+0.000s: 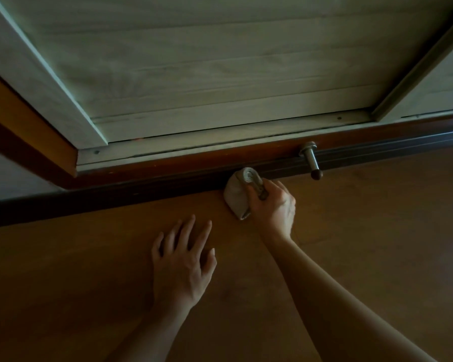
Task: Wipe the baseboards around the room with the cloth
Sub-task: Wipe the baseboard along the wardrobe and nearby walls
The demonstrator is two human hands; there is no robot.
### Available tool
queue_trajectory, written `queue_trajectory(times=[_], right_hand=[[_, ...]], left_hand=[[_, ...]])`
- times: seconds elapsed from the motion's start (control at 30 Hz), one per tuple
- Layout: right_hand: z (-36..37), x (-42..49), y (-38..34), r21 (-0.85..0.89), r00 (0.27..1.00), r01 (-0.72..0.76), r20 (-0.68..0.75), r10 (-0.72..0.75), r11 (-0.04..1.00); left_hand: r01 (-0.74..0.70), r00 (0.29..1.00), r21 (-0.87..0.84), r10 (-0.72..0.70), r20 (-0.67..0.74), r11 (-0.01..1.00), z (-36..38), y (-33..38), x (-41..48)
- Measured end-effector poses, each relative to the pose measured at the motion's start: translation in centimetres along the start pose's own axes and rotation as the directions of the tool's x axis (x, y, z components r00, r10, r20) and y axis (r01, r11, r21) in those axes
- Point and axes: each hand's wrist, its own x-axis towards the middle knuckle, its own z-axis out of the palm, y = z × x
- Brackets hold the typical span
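Observation:
A dark brown baseboard [115, 195] runs across the view where the wall meets the wooden floor [377, 231]. My right hand [273, 207] grips a bunched grey cloth [236, 197] and presses it against the baseboard's lower edge, just left of a door stopper. My left hand [185, 262] lies flat on the floor with its fingers spread, palm down, holding nothing, a little left of and nearer than the cloth.
A metal door stopper [311, 159] with a dark rubber tip sticks out of the baseboard just right of the cloth. Above the baseboard stands a pale shutter panel [207, 74] in a light frame, with orange-brown wooden trim [24, 121] at the left.

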Motion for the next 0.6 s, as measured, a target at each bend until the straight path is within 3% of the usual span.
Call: queue_trajectory(times=[0.1,0.47,0.6], right_hand=[[0.0,-0.1,0.2,-0.01,0.996,-0.071,-0.057,0.07,0.997],[5.0,-2.7,-5.0,-0.042,0.972,0.193,0.141,-0.185,0.98],[4.8,-2.5,-4.3,-0.083,0.98,0.171,0.118,-0.161,0.982]], left_hand=[[-0.015,1.0,-0.002,0.015,-0.004,1.0,0.1,-0.2,-0.1],[-0.13,0.986,-0.056,0.123,-0.117,0.99,0.4,-1.3,-0.8],[-0.159,0.985,-0.012,0.158,-0.073,0.987,0.2,-1.9,-1.2]])
